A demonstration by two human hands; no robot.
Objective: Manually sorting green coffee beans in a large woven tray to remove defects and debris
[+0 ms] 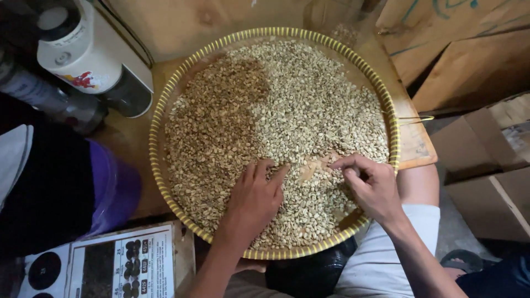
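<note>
My left hand (255, 194) lies flat, fingers spread open on pale beans (309, 105); right hand (371, 185) pinches closed, contents unclear. Beans fill the round yellow-rimmed tray (161, 110) on the wooden worktop (130, 138). White canister (83, 47) upper left; printed chart (121, 267) lower left; cardboard boxes (486, 187) right.

Wooden table (132, 138) under woven tray (160, 116)

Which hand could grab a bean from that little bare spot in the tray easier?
Probably the right hand. Its fingers are pinched together right at the edge of the bare patch among the pale beans. The left hand lies flat, spread on the beans beside it.
</note>
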